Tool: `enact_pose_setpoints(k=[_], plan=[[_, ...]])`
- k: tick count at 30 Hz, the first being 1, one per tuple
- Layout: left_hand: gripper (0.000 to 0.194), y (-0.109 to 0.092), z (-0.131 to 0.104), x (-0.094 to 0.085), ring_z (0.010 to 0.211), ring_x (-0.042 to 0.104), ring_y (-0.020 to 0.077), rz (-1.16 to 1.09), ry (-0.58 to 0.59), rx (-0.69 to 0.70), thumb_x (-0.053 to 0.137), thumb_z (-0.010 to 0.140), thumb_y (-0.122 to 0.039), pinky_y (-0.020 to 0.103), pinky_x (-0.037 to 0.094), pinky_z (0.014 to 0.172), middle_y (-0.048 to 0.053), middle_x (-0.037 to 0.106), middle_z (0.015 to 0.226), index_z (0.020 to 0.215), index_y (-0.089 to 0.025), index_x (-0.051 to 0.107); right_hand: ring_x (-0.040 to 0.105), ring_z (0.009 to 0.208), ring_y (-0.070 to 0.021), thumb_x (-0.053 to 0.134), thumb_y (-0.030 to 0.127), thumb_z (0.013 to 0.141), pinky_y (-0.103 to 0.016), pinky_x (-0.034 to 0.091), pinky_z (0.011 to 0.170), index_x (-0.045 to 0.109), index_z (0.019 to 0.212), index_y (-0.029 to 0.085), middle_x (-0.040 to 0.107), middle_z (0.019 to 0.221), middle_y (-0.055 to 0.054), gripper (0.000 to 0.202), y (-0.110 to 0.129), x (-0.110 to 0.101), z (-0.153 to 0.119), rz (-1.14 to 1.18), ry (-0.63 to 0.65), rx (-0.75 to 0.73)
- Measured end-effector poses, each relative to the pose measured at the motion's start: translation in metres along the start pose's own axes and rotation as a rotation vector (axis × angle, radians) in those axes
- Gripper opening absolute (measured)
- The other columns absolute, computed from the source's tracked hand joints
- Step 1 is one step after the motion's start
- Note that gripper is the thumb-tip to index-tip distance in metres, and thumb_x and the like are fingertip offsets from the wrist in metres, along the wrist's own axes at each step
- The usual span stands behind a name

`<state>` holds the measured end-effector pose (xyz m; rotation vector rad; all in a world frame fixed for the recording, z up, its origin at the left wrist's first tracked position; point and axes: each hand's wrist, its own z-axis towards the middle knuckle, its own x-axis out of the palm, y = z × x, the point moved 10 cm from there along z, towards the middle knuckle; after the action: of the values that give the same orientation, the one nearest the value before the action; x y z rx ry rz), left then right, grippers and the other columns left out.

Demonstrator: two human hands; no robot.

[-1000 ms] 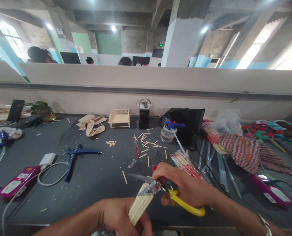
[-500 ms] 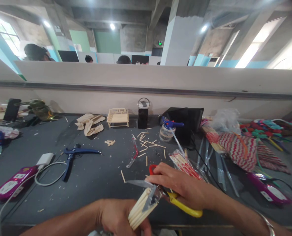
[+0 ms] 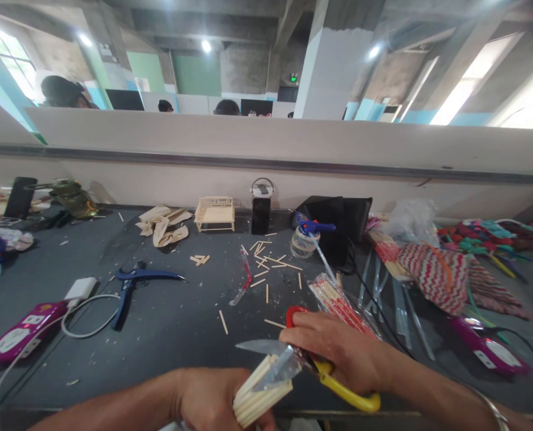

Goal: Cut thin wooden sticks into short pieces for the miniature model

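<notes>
My left grip (image 3: 208, 398) is closed around a bundle of pale sticks (image 3: 262, 395) at the bottom middle of the frame, probably so that they do not slide apart, and their upper ends are free. My right grip (image 3: 332, 344) holds scissors (image 3: 329, 380) by the red and yellow handles. The blades are spread, and one lies across the bundle near its ends.

Above, in the middle of the frame, short stick pieces (image 3: 267, 293) lie loose on the dark surface (image 3: 159, 359). Right of them, a packet of red-marked sticks (image 3: 338, 305) lies in clear plastic. A blue glue gun (image 3: 314, 227) rests on a clear jar (image 3: 305, 246), maybe to keep its tip off the surface. A black phone (image 3: 261, 216) stands upright, perhaps for easy viewing.

At the lower left, the purple power strip (image 3: 26, 332) has markings, but I cannot read them. The small green sign (image 3: 294, 78) at the top is also unreadable.
</notes>
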<state>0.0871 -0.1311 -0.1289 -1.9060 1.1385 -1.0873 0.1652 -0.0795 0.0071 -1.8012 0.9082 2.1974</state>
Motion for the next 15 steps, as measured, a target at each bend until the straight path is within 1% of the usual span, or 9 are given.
enact_pose_setpoints(k=[3, 6, 11, 15], plan=[[0.026, 0.0038, 0.0, -0.0017, 0.031, 0.039, 0.0062, 0.018, -0.028, -0.052, 0.065, 0.052, -0.016, 0.017, 0.03, 0.03, -0.008, 0.05, 0.045, 0.078, -0.016, 0.068, 0.045, 0.069, -0.0144, 0.049, 0.004, 0.068, -0.025, 0.031, 0.06, 0.055, 0.105, 0.018, 0.054, 0.078, -0.003, 0.04, -0.0013, 0.0015, -0.0027, -0.017, -0.014, 0.022], [0.028, 0.0057, -0.0012, -0.0039, 0.031, 0.038, 0.0064, 0.046, -0.053, -0.108, 0.064, 0.053, -0.015, 0.016, 0.03, 0.03, -0.009, 0.048, 0.044, 0.08, -0.016, 0.068, 0.045, 0.067, -0.0144, 0.049, 0.006, 0.069, -0.025, 0.03, 0.059, 0.056, 0.105, 0.019, 0.055, 0.077, -0.003, 0.039, -0.0037, 0.0027, -0.0054, -0.036, -0.016, 0.047], [0.035, -0.0001, -0.0028, -0.0021, 0.034, 0.04, 0.0071, 0.109, -0.037, -0.114, 0.063, 0.055, -0.015, 0.017, 0.032, 0.032, -0.008, 0.048, 0.045, 0.089, -0.016, 0.069, 0.046, 0.069, -0.0153, 0.05, 0.007, 0.065, -0.026, 0.031, 0.059, 0.055, 0.109, 0.019, 0.055, 0.079, -0.003, 0.046, -0.0091, 0.0074, -0.01, -0.081, 0.044, 0.068], [0.034, 0.0008, -0.0023, -0.0024, 0.032, 0.039, 0.007, 0.089, -0.054, -0.138, 0.062, 0.055, -0.013, 0.017, 0.031, 0.031, -0.008, 0.048, 0.045, 0.088, -0.015, 0.069, 0.048, 0.074, -0.0166, 0.05, 0.005, 0.065, -0.026, 0.034, 0.062, 0.05, 0.121, 0.02, 0.055, 0.085, -0.005, 0.058, -0.0085, 0.0051, -0.0099, -0.069, 0.052, 0.07]])
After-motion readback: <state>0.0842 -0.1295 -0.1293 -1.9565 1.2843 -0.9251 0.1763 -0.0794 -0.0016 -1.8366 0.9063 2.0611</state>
